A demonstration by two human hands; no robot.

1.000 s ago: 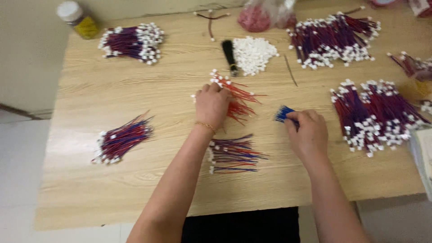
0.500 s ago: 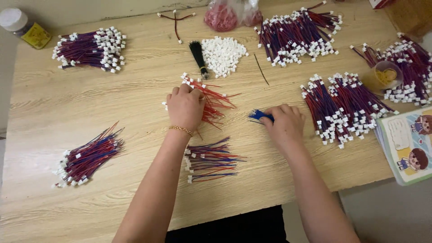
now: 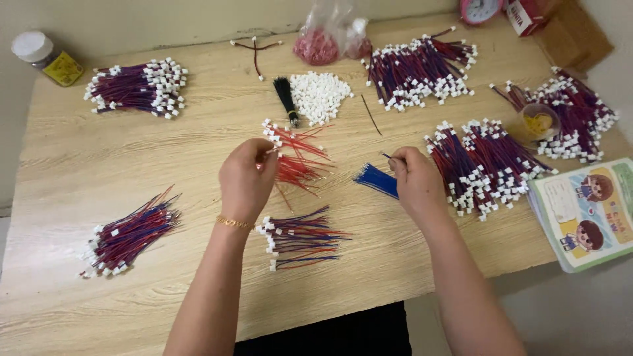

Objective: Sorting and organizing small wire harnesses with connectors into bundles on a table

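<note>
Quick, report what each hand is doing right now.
Left hand: closed, pinching thin red wires with white connectors.
Right hand: closed, pinching a thin wire end beside the blue wire bundle.
</note>
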